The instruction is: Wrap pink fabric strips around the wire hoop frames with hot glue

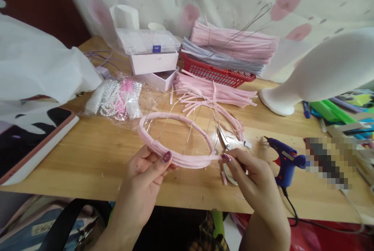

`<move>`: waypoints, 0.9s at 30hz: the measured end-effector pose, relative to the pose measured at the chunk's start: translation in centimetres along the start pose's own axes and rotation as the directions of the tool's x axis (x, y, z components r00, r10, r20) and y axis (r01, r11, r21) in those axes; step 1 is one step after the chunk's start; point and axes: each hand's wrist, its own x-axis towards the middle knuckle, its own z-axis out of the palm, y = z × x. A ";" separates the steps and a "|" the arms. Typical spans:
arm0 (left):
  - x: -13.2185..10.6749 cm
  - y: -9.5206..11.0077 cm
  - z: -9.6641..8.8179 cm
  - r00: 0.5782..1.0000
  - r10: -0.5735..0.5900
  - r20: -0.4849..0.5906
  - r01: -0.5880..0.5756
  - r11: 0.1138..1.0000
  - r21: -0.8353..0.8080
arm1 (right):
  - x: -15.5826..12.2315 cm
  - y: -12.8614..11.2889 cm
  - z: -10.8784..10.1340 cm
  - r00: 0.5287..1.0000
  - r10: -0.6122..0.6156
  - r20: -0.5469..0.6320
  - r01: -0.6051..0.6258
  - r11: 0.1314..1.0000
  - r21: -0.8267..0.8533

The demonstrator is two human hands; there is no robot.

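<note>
A wire frame with a round rim wrapped in pink pipe cleaner (187, 161) is held above the table, its thin bare wires arching up behind the rim. My left hand (147, 182) pinches the rim at its near left side, thumb on top. In my right hand (253, 182), thumb and fingers pinch the loose end of a pink pipe cleaner strip (216, 157) at the rim's right side. Scissors (224, 140) lie just behind my right hand, partly hidden by it. A blue glue gun (286, 159) rests to the right of that hand.
Bundled pink pipe cleaners (216, 91) lie at the back, before a red basket (216, 72) stacked with pink and grey bundles. Bagged pearl strings (117, 97), white boxes (154, 62) and a tablet (35, 142) stand left. A white mannequin form (318, 71) stands right.
</note>
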 end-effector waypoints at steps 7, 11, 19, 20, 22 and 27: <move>0.4 0.2 0.3 0.999 -0.002 -0.047 0.002 1.000 -0.003 | 1.2 0.4 0.1 0.973 0.150 0.175 -0.169 0.980 0.104; 0.5 0.4 0.3 0.997 0.018 -0.073 -0.018 1.000 -0.011 | 1.2 0.1 -0.4 0.966 0.139 0.216 -0.178 0.969 0.171; 0.3 0.5 0.4 0.997 -0.023 -0.072 0.020 0.999 -0.048 | 1.3 0.7 0.6 0.949 0.242 0.202 -0.297 0.900 0.319; 0.3 0.5 0.4 0.997 -0.025 -0.071 0.021 0.998 -0.051 | 1.5 0.7 0.8 0.955 0.224 0.192 -0.278 0.902 0.331; 0.5 0.7 0.4 0.997 -0.031 -0.067 0.027 0.998 -0.060 | 1.8 0.6 0.9 0.966 0.175 0.190 -0.227 0.926 0.302; 0.5 1.6 0.4 0.998 -0.054 -0.032 0.050 0.993 -0.109 | 2.2 -0.2 0.6 0.990 0.052 0.134 -0.083 0.967 0.241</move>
